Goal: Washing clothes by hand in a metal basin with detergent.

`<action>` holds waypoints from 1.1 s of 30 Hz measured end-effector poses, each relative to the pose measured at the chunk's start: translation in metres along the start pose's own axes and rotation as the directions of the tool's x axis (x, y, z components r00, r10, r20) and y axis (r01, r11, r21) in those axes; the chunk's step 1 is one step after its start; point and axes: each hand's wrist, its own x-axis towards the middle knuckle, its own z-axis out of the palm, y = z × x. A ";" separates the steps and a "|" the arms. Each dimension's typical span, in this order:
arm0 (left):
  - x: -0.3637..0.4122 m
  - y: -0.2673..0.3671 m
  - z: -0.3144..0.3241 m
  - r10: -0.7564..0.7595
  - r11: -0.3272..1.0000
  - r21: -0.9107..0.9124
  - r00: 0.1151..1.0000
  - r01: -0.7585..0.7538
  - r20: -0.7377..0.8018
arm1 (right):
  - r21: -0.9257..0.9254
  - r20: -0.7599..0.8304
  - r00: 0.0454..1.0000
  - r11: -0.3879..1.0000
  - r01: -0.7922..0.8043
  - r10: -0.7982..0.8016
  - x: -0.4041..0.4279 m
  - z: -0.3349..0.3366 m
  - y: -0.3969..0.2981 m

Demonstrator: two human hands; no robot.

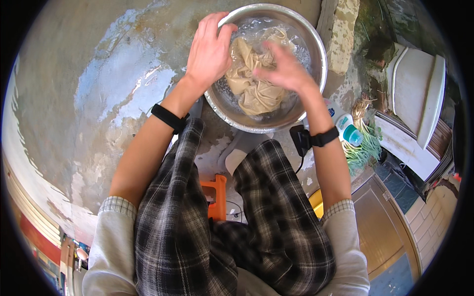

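Note:
A round stainless steel basin of water stands on the floor before my knees. Inside it lies a crumpled, soaked tan cloth, partly under the water. My left hand rests at the basin's left rim, with the thumb reaching inward over the edge and the other fingers along the rim. Over the right part of the cloth is my right hand, blurred, its thumb and fingers spread apart. Nothing shows between those fingers, and whether they touch the cloth is unclear.
A white bottle with a teal cap lies right of the basin beside a bunch of green onions. An orange plastic stool is beneath me. Wet patches cover the concrete floor at left. A concrete ledge runs along the upper right.

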 end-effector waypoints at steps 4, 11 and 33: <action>0.002 0.002 0.007 -0.013 1.000 0.016 1.000 0.013 -0.002 | 0.007 -0.047 0.985 0.986 -0.164 0.164 0.034 0.016 0.013; 0.005 0.004 0.013 -0.004 1.000 -0.003 1.000 0.004 0.012 | 0.376 0.014 0.994 0.922 0.095 -0.108 0.052 0.018 0.012; 0.005 0.004 0.006 -0.020 0.999 0.039 0.999 0.019 0.029 | -0.239 0.260 0.961 0.970 -0.033 0.097 -0.008 0.067 -0.023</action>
